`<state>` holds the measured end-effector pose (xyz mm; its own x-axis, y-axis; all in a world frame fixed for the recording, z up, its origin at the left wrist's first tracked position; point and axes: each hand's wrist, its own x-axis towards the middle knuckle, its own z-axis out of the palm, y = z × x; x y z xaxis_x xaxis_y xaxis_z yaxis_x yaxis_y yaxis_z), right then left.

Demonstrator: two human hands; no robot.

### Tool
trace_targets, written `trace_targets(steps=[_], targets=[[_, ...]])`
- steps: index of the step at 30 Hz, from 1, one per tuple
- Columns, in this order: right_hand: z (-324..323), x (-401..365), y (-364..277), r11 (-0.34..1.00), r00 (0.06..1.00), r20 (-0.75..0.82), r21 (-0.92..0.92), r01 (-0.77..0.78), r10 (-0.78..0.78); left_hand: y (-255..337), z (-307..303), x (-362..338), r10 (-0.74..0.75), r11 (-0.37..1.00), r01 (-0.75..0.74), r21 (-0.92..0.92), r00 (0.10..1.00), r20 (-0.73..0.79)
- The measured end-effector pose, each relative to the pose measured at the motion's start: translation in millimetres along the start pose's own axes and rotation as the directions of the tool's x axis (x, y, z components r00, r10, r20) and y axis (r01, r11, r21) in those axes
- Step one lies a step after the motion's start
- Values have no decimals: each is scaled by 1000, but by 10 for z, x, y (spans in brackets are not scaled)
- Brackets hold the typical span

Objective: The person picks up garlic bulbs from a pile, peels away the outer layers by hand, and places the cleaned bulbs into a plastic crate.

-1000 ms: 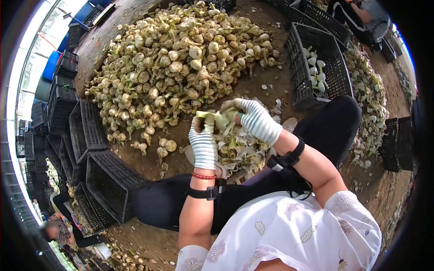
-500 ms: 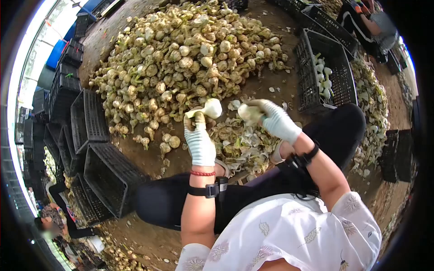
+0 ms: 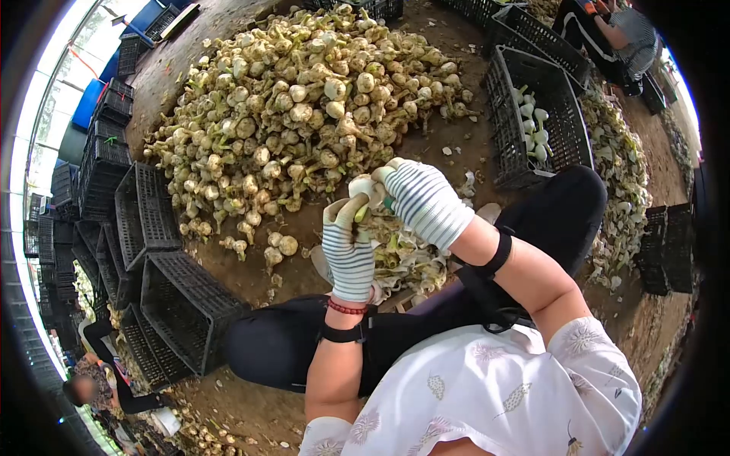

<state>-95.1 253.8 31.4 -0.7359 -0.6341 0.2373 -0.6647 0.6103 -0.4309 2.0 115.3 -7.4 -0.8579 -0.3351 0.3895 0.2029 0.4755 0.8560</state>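
A white garlic bulb [image 3: 362, 185] with a green stem is held between my two hands, in front of the large garlic pile. My left hand [image 3: 347, 247], in a striped glove, is closed round the stem below the bulb. From the right, my right hand [image 3: 426, 199], gloved too, is closed at the bulb's side; its fingers partly hide the bulb. Whether it holds anything besides the bulb is hidden. Under the hands lies a heap of peeled skins and leaves [image 3: 414, 267].
Unpeeled garlic [image 3: 296, 114] is piled ahead. A black crate [image 3: 566, 121] with several clean bulbs stands at right. Empty black crates [image 3: 182, 304] line the left side. One person [image 3: 99, 380] sits at lower left, another [image 3: 631, 38] at upper right.
My right hand has moved left and now meets my left hand at the bulb. The bulb is now partly covered by fingers. The view has shifted slightly.
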Motion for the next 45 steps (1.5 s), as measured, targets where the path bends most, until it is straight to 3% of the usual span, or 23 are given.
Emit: trace_targets(steps=[4,7,8,9,10,11,12,14,18,21,22,23,25,26,28,29,30,32,36,37,41,44,45], targets=[[22,33,66,999,997,-77,51,9,-5,-42,28,-20,11,999,-12,-45,1000,-21],[125,-32,409,972,985,-54,179,-154,166,20,-42,30,-270,918,244,-312,962,-44],[201,-126,603,961,979,-7,193,-198,203,16,-12,48,-425,603,308,-736,905,30],[234,-213,768,961,980,-7,194,-195,200,-35,-13,64,-473,484,309,-819,880,53],[242,-302,886,985,938,319,59,-162,135,-115,-30,64,-517,355,304,-884,852,86],[288,-371,979,995,782,616,-55,-83,99,-195,-55,60,-573,232,363,-903,801,174],[222,-362,907,995,779,620,-51,-84,98,-268,-45,34,-578,232,365,-902,797,174],[-44,-268,644,865,909,373,376,-331,185,-361,17,19,-624,-18,453,-892,691,364],[-266,3,303,729,950,266,615,-299,165,-200,120,153,-595,-218,485,-847,622,509],[-124,3,389,797,968,245,573,-190,55,-450,174,117,-620,-253,470,-846,593,515],[-397,-23,246,689,938,346,676,-261,16,-454,163,146,-644,-279,443,-852,572,508],[-526,-78,196,564,904,429,744,-357,7,-449,201,156,-765,-111,475,-873,520,380],[-626,-141,258,402,845,535,776,-486,-10,-566,198,149,-823,-179,458,-871,415,387],[-655,-99,332,491,786,618,677,-549,27,-573,245,98,-788,-122,462,-878,493,368],[-24,-293,843,945,957,291,320,-74,-24,-327,267,143,-739,204,575,-793,622,261],[-25,-267,868,940,918,396,313,-136,1,-368,319,128,-713,363,616,-699,666,218],[116,-301,921,843,969,236,533,-68,-71,-413,369,85,-679,510,630,-585,713,176],[195,-245,873,697,910,414,651,-301,7,-271,459,103,-647,612,698,-371,712,273],[659,-88,1440,431,656,728,536,-726,200,-424,586,63,-660,515,707,-485,688,301],[787,70,1836,743,666,736,378,-552,121,-425,573,86,-667,554,668,-497,713,216],[-345,1269,1937,431,835,355,732,-528,420,-494,487,127,-739,342,692,-636,616,273],[-831,1964,2163,281,869,-114,959,-30,481,-481,494,154,-759,326,698,-638,595,263],[-775,2035,2382,280,867,-106,959,-39,487,-524,486,148,-774,300,710,-638,572,272]])
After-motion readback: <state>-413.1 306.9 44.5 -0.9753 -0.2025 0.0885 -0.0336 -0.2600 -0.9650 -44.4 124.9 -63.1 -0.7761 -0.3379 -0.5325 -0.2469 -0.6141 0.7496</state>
